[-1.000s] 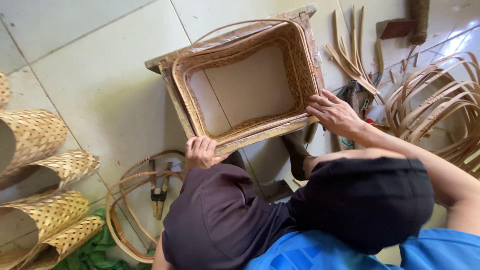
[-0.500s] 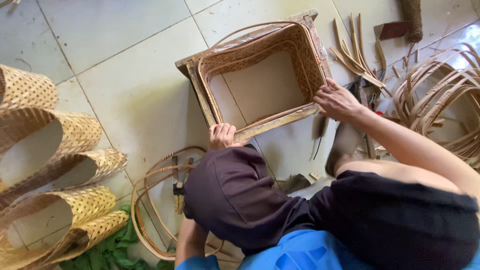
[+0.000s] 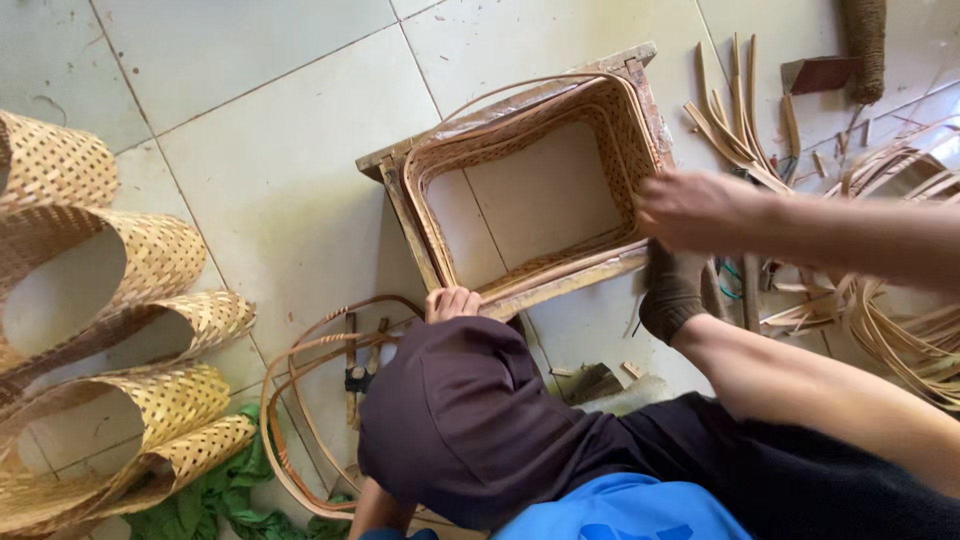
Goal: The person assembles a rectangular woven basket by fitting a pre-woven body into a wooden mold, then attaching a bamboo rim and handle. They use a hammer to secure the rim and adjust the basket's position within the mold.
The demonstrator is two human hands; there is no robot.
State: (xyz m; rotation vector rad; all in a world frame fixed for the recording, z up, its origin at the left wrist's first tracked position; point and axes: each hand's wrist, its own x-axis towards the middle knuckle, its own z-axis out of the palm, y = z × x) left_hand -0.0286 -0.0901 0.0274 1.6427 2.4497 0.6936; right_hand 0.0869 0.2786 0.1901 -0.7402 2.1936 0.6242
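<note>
Head view, frame: a rectangular woven basket frame [image 3: 535, 190] sits on a wooden mould [image 3: 400, 215], open side up, on the tiled floor [image 3: 270, 150]. The floor shows through its open middle.
Head view, rim: a thin cane strip [image 3: 520, 88] arcs along the far edge of the basket frame, loose above the weave.
Head view, left hand: the left hand [image 3: 455, 302] rests on the near edge of the wooden mould, fingers curled over it in a light grip. A dark-clad knee [image 3: 470, 420] covers the wrist.
Head view, right hand: the right hand [image 3: 690, 210] lies against the right wall of the basket frame, fingers pressed on the rim. It is motion-blurred; whether it pinches the weave or only presses it cannot be told.
Head view, foot: a foot in a dark sock [image 3: 670, 295] stands just beside the near right corner of the mould.
Head view, left of scene: curved woven bamboo sheets [image 3: 110, 330] are stacked at the left edge, well apart from the basket frame. A green cloth [image 3: 215, 500] lies under the lowest one.
Head view, near floor: looped cane hoops [image 3: 310, 400] lie on the floor beside the knee, with a small dark hand tool [image 3: 358, 378] inside the loops.
Head view, right of scene: flat bamboo strips [image 3: 735, 120] lie fanned out beyond the right hand; coiled cane [image 3: 900, 320] lies farther right.
</note>
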